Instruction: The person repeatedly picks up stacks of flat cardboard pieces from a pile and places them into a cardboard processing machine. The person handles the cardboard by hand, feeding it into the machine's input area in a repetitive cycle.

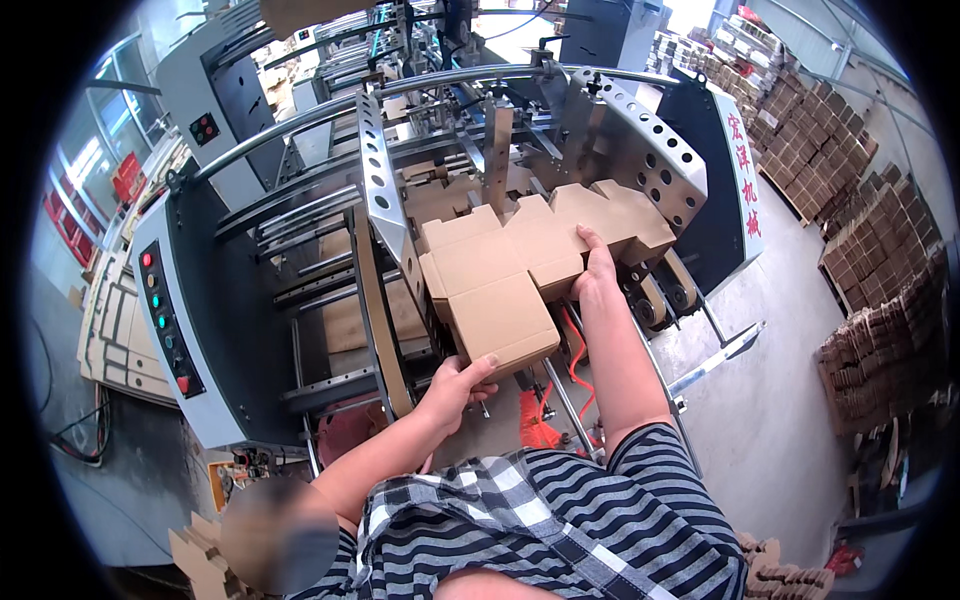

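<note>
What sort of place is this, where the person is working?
Probably a cardboard packaging workshop: cut brown cardboard blanks are held at a large machine with a button panel, and cardboard stacks stand at right.

2 hands (455, 392) (598, 268) hold a cardboard stack (500, 285) at a metal machine (378, 190).
</note>
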`<act>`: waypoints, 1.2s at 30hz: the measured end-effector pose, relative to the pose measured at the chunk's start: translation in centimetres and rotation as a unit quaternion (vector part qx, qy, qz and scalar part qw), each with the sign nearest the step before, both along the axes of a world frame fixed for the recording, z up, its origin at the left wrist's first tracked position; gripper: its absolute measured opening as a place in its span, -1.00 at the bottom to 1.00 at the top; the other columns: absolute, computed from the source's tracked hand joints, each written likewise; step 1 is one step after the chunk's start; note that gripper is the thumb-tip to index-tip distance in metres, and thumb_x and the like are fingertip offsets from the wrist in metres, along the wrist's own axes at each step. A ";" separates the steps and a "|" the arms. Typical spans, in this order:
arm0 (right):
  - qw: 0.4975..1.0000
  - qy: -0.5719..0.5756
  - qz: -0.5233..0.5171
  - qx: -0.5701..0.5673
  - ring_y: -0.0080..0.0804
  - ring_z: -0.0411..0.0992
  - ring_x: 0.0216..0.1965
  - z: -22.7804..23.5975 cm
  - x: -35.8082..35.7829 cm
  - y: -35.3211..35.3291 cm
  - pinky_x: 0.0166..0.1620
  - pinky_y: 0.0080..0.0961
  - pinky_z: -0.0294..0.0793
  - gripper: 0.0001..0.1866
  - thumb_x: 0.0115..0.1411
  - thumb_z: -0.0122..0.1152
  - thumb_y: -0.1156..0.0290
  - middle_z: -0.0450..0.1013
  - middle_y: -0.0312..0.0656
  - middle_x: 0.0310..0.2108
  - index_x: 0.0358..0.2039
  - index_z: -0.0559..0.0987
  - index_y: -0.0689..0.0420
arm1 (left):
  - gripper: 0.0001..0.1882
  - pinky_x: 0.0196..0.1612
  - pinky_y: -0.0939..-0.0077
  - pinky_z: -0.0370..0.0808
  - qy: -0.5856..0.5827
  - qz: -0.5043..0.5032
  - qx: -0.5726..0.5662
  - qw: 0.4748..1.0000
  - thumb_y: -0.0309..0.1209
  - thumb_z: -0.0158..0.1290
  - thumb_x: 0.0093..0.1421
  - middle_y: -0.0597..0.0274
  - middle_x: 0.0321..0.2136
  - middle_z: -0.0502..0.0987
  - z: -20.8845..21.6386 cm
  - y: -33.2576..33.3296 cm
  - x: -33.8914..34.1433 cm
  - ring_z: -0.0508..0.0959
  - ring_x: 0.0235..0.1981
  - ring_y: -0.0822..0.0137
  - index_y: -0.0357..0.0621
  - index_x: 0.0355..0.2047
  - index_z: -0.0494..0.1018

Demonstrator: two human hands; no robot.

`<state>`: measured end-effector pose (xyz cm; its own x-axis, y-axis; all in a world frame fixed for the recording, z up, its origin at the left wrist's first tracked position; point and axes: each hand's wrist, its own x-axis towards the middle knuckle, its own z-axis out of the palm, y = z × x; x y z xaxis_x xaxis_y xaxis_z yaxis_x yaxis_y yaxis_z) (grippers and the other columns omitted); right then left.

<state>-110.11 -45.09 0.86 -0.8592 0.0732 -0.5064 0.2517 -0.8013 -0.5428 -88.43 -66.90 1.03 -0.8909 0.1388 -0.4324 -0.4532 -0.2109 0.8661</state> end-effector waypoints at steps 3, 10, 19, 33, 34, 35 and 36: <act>1.000 -0.010 0.009 -0.002 -0.12 0.38 -0.05 -1.8 -1.3 0.5 0.09 -0.07 0.30 -0.51 -0.04 0.34 0.37 0.44 -0.13 -0.10 -0.07 0.43 0.16 | -0.38 -0.29 0.58 0.42 0.004 -0.003 -0.007 1.000 -0.03 0.12 0.09 0.15 -0.27 0.46 0.0 0.2 -0.1 0.53 -0.36 0.38 -0.34 -0.07 0.30; 0.999 0.011 0.044 -0.017 -0.12 0.38 -0.04 -1.4 -1.8 1.0 0.09 -0.04 0.29 -0.50 -0.05 0.35 0.29 0.45 -0.16 -0.08 -0.07 0.44 0.10 | -0.39 -0.29 0.57 0.42 0.001 0.028 -0.019 0.999 -0.03 0.13 0.08 0.15 -0.30 0.45 0.7 0.3 -0.3 0.54 -0.38 0.37 -0.34 -0.10 0.32; 1.000 0.000 -0.007 -0.022 -0.15 0.39 -0.04 -2.1 -5.7 -1.5 0.10 -0.09 0.31 -0.55 -0.02 0.32 0.39 0.44 -0.14 -0.10 -0.08 0.44 0.12 | -0.24 -0.30 0.53 0.41 -0.005 0.060 -0.022 0.998 0.09 0.14 0.01 0.06 -0.21 0.45 0.2 -1.1 -3.3 0.50 -0.35 0.34 -0.40 -0.07 0.31; 0.996 -0.021 0.059 0.055 -0.22 0.44 -0.12 -4.1 -9.1 -2.5 0.01 -0.14 0.38 -0.53 -0.03 0.33 0.22 0.47 -0.13 -0.15 -0.11 0.49 0.13 | -0.50 -0.12 0.47 0.36 0.043 0.161 0.087 0.982 -0.27 0.06 0.19 0.14 -0.09 0.40 -1.7 -1.1 -4.0 0.47 -0.15 0.31 -0.35 0.03 0.27; 0.991 -0.025 0.117 0.060 -0.22 0.43 -0.10 -3.1 -8.1 -2.6 0.02 -0.10 0.35 -0.51 -0.02 0.31 0.12 0.47 -0.13 -0.14 -0.11 0.49 0.10 | -0.51 -0.11 0.46 0.37 0.059 0.157 0.091 0.982 -0.29 0.06 0.19 0.13 -0.09 0.40 -1.7 -1.4 -3.4 0.46 -0.14 0.31 -0.36 0.03 0.27; 0.977 -0.053 0.165 0.124 -0.21 0.42 -0.10 -2.3 -7.6 -2.1 0.03 -0.08 0.33 -0.45 -0.03 0.29 0.03 0.46 -0.14 -0.12 -0.08 0.48 0.07 | -0.51 -0.09 0.45 0.37 0.077 0.147 0.096 0.981 -0.32 0.06 0.19 0.13 -0.09 0.40 -1.8 -1.3 -3.1 0.46 -0.13 0.30 -0.37 0.04 0.26; 0.956 -0.081 0.213 0.188 -0.21 0.41 -0.09 -1.6 -7.2 -1.4 0.04 -0.07 0.31 -0.39 -0.05 0.27 -0.07 0.45 -0.15 -0.11 -0.06 0.46 0.04 | -0.52 -0.08 0.45 0.37 0.066 0.172 0.081 0.979 -0.34 0.06 0.18 0.12 -0.10 0.40 -2.2 -1.0 -2.7 0.46 -0.12 0.30 -0.38 0.03 0.26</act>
<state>-117.27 -46.51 -0.73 -0.7642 -0.0624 -0.6419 0.6162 -0.3645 -0.6982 -91.11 -67.94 -1.15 -0.9438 -0.1228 -0.3070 -0.2167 -0.4716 0.8548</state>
